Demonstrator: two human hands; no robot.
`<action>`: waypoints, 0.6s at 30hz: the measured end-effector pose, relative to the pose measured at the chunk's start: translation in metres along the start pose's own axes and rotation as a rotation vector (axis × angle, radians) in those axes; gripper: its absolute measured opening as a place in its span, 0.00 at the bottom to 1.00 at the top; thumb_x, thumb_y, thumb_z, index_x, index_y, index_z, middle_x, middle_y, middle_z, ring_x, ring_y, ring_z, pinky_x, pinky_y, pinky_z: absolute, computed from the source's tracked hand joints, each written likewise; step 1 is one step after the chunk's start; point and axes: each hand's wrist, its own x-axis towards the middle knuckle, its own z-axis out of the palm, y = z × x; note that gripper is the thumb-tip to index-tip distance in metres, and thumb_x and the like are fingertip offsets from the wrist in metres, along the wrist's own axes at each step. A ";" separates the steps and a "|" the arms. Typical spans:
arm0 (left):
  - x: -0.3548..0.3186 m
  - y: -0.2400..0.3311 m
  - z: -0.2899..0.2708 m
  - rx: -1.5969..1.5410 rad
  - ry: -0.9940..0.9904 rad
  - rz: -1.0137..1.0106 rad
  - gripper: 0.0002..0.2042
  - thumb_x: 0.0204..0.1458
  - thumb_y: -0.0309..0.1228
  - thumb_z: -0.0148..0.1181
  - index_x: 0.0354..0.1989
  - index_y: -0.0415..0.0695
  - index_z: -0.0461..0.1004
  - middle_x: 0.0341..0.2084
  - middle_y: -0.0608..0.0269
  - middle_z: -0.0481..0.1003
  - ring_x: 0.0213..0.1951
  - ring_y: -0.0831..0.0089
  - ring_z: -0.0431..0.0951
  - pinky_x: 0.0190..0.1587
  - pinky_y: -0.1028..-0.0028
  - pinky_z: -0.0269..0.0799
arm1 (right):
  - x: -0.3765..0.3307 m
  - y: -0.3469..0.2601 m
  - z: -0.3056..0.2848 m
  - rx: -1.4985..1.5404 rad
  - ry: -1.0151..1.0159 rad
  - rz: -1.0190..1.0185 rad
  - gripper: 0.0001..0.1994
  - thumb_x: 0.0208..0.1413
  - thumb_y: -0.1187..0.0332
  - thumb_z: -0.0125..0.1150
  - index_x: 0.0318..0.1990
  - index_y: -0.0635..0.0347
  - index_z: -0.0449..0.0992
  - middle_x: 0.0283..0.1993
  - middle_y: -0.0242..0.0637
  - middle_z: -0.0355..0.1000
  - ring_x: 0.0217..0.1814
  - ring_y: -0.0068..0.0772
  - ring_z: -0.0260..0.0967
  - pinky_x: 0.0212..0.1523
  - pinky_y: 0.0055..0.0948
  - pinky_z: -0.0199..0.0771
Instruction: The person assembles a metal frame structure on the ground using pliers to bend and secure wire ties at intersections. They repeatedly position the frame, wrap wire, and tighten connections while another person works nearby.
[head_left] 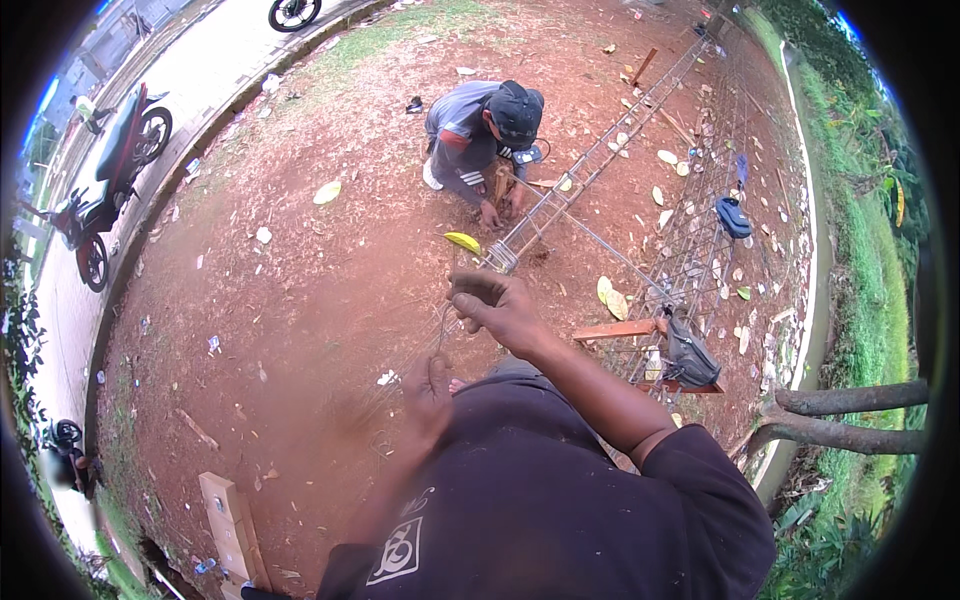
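Held in front of my body, my right hand (500, 308) has its thumb and fingers pinched together. A thin wire (444, 322) runs from its fingertips toward my left hand (428, 392), which is lower and smeared by motion. Faint thin strands fan out to the left of the left hand, and its fingers look closed around them. Just beyond my hands is the near end of a long steel rebar cage (505, 256), with square stirrups bunched there. It stretches away to the far right, and a bar crosses under it.
A person (490, 140) in a cap crouches beside the cage, both hands low near the ground. More rebar cages (690, 240) lie to the right, with a grey bag (690, 355) and a blue bag (733, 217). Wooden boards (230, 525) lie lower left; motorcycles (105, 185) stand on the road.
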 end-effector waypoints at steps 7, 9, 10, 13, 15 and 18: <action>0.011 -0.002 -0.002 0.255 0.074 0.275 0.07 0.58 0.30 0.48 0.33 0.41 0.70 0.21 0.51 0.71 0.23 0.55 0.74 0.25 0.62 0.68 | -0.013 0.006 0.015 -0.033 -0.072 0.082 0.14 0.58 0.63 0.59 0.43 0.67 0.77 0.35 0.34 0.77 0.33 0.21 0.71 0.36 0.26 0.73; 0.009 -0.001 -0.001 0.223 0.085 0.246 0.07 0.58 0.30 0.49 0.32 0.41 0.70 0.21 0.51 0.71 0.23 0.54 0.74 0.25 0.62 0.68 | -0.017 0.008 0.020 0.124 -0.031 0.084 0.14 0.59 0.63 0.58 0.42 0.67 0.77 0.33 0.34 0.77 0.33 0.21 0.71 0.36 0.26 0.73; 0.009 0.000 0.000 0.208 0.089 0.233 0.07 0.58 0.30 0.49 0.32 0.41 0.70 0.21 0.51 0.72 0.23 0.54 0.75 0.24 0.62 0.68 | -0.018 0.009 0.021 0.204 -0.009 0.084 0.14 0.59 0.63 0.57 0.42 0.67 0.77 0.33 0.34 0.77 0.33 0.21 0.71 0.36 0.26 0.73; 0.006 -0.006 0.001 0.153 0.073 0.270 0.07 0.58 0.31 0.49 0.32 0.41 0.70 0.21 0.51 0.72 0.23 0.54 0.75 0.25 0.62 0.68 | -0.021 0.009 0.017 0.217 0.009 0.078 0.14 0.60 0.63 0.55 0.41 0.67 0.78 0.31 0.34 0.77 0.33 0.22 0.72 0.36 0.26 0.74; 0.004 -0.003 0.001 0.161 0.061 0.272 0.08 0.58 0.31 0.49 0.31 0.41 0.70 0.21 0.51 0.72 0.23 0.54 0.75 0.25 0.63 0.68 | -0.023 0.014 0.012 0.211 -0.005 0.064 0.14 0.60 0.62 0.55 0.41 0.67 0.77 0.31 0.35 0.77 0.32 0.22 0.72 0.36 0.26 0.74; 0.003 0.001 0.000 0.169 0.046 0.300 0.08 0.59 0.31 0.49 0.31 0.41 0.69 0.21 0.52 0.72 0.23 0.55 0.75 0.25 0.63 0.68 | -0.028 0.014 0.009 0.167 -0.029 0.017 0.15 0.59 0.61 0.57 0.39 0.68 0.77 0.33 0.40 0.77 0.33 0.26 0.73 0.36 0.27 0.75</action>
